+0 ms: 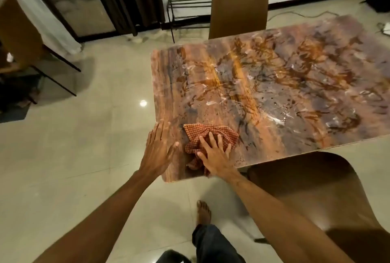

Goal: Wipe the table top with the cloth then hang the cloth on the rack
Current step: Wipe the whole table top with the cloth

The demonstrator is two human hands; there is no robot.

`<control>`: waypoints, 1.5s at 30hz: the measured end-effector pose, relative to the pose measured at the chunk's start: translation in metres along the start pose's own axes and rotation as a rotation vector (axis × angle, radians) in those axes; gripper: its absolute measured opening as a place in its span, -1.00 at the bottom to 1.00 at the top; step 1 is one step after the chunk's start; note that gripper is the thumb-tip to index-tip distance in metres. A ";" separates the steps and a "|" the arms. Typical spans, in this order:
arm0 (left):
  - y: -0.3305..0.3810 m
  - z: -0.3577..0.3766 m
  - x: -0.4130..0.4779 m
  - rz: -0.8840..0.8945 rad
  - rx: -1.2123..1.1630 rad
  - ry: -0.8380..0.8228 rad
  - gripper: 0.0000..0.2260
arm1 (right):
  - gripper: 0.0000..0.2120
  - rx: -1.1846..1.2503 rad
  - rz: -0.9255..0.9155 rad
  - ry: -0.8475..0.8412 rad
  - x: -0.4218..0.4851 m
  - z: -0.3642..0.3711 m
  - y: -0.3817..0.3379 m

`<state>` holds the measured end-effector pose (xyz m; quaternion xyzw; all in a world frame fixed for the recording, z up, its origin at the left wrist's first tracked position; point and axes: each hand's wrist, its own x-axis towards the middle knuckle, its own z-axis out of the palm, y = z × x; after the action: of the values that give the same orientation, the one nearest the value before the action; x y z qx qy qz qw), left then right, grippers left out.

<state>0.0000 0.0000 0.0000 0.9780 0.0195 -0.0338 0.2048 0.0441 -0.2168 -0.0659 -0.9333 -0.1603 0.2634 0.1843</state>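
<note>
A red-and-white checked cloth (213, 134) lies bunched on the near left corner of the brown marbled table top (274, 85). My right hand (215, 155) presses flat on the cloth with fingers spread, covering its near part. Just left of it, my left hand (157, 153) rests flat and open on the table's left edge, holding nothing. A black metal rack (190, 3) with horizontal bars stands on the floor against the far wall, beyond the table.
One brown chair (239, 7) stands at the table's far side and another brown chair (312, 195) sits close at my right. A dark low table (31, 73) is at the left. My bare foot (203, 212) is on the tiled floor.
</note>
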 end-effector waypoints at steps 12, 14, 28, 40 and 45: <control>-0.050 0.011 0.111 0.033 -0.173 -0.118 -0.49 | -0.31 -0.249 0.081 0.211 0.123 0.011 -0.041; -0.058 0.009 0.121 0.026 -0.204 -0.086 -0.52 | -0.32 -0.278 -0.032 0.178 0.103 0.032 -0.054; -0.111 -0.017 0.125 0.036 -0.446 -0.070 -0.53 | -0.46 -0.178 0.256 0.249 0.051 0.097 -0.136; -0.028 0.019 0.111 0.110 -0.391 -0.228 -0.52 | -0.37 -0.133 0.434 0.326 0.047 0.057 -0.039; 0.025 0.039 0.112 0.106 -0.372 -0.195 -0.53 | -0.40 -0.098 0.435 0.346 -0.004 0.030 0.050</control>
<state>0.1105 -0.0358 -0.0344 0.9152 -0.0460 -0.1134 0.3840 0.0345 -0.2550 -0.1097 -0.9846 0.0650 0.1254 0.1028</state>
